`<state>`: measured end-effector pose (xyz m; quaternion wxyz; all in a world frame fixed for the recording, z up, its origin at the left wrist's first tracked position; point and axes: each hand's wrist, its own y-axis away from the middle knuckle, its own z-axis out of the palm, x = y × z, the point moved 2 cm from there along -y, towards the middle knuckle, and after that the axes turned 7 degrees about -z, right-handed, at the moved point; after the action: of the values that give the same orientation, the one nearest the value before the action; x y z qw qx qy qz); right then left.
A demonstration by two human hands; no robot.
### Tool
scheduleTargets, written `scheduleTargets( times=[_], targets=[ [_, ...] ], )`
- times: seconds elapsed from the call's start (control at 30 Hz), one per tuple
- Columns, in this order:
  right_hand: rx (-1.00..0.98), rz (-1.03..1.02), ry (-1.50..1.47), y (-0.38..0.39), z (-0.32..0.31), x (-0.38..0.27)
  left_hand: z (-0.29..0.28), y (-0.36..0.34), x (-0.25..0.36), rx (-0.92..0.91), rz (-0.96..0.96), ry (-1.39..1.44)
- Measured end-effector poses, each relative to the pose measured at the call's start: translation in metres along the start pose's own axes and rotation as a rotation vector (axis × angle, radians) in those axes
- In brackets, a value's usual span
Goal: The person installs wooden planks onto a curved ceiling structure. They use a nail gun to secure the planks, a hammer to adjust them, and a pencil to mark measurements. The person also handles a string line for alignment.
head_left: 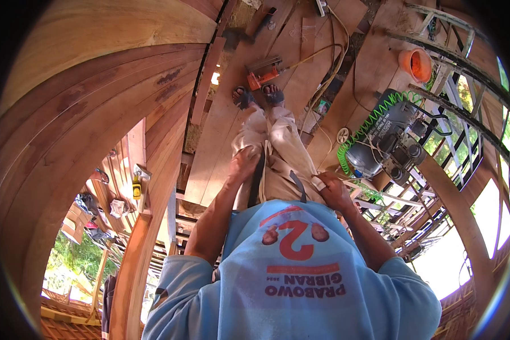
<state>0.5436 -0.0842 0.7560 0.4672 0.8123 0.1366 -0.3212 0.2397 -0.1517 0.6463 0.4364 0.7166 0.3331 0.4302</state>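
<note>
My left hand [244,162] is at the thigh of my beige trousers [288,136], its fingers closed on bunched cloth. At the hip on the other side, my right hand [335,192] has its fingers curled in against the trousers and seems to grip the fabric there. A dark strap hangs down the front between the hands. Just ahead of my sandalled feet lies an orange power tool [262,76] with a flat metal part, on the wooden boards [215,164]. Its yellowish cord [309,57] runs off to the right. Neither hand touches the tool.
A curved planked wall [90,102] rises on the left; a yellow-handled tool [137,186] rests on a ledge there. To the right stand an air compressor [385,136] with a coiled green hose [374,117], an orange bucket [416,65] and a ladder [459,56]. Cords cross the boards.
</note>
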Motion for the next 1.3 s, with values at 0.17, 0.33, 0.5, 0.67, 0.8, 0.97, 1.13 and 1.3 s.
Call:
scheduleTargets(
  times=[0.17, 0.33, 0.5, 0.67, 0.8, 0.97, 1.13, 1.3],
  targets=[
    [0.068, 0.284, -0.127, 0.023, 0.0, -0.016, 0.015, 0.018, 0.102, -0.17, 0.532, 0.08],
    [0.085, 0.516, -0.537, 0.061, -0.001, -0.008, 0.109, 0.02, 0.106, -0.539, 0.717, -0.536],
    [0.038, 0.443, -0.602, 0.078, 0.007, -0.017, 0.105, 0.017, 0.084, -0.502, 0.76, -0.406],
    [0.09, 0.363, -0.575, 0.061, 0.025, -0.01, 0.089, 0.017, 0.084, -0.467, 0.728, -0.324],
    [0.02, 0.382, -0.468, 0.043, 0.017, -0.028, 0.075, 0.017, 0.082, -0.442, 0.734, -0.226],
    [0.013, 0.543, -0.322, 0.03, 0.019, -0.021, 0.071, 0.013, 0.078, -0.482, 0.776, -0.115],
    [0.051, 0.359, -0.013, 0.028, -0.003, -0.057, 0.069, 0.012, 0.076, -0.35, 0.853, -0.132],
    [0.096, 0.206, -0.086, 0.026, -0.012, -0.064, 0.045, 0.03, 0.097, -0.19, 0.872, -0.293]
  ],
)
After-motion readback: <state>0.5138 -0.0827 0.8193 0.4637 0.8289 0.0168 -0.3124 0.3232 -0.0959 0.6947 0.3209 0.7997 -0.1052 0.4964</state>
